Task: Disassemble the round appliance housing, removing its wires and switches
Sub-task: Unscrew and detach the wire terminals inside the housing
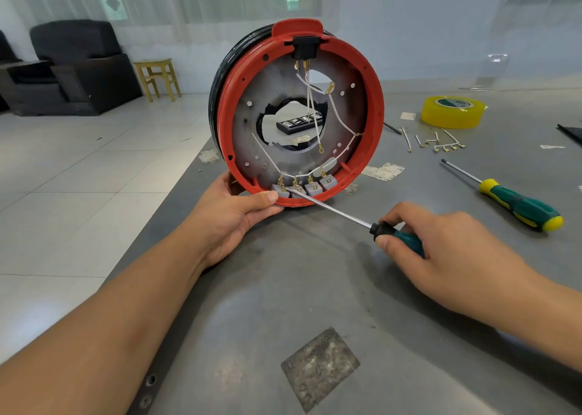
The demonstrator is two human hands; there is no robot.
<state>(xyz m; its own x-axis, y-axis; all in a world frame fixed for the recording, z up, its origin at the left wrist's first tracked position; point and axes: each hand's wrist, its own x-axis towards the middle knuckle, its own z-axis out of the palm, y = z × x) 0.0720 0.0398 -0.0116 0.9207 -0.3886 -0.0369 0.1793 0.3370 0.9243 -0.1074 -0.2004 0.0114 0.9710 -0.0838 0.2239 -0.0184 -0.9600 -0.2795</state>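
The fingers of the right hand are curled round the green handle of a screwdriver, thumb along its near side; its blade tip lies at the leftmost of four grey switches, against a brass terminal. This reads as a prying grip for freeing a connector or switch.

The left hand grips the lower rim of the round appliance housing, thumb pressed across the red edge just beside the blade tip, fingers hidden behind. The hold keeps the housing upright on its edge on the grey table and braces it against the tool's push.

Inside the housing, white wires run from the switches up to a black socket at the top; several ends hang free.

Farther right lie a second screwdriver, detached wire pieces and a yellow tape roll. Its label print is too small to read.
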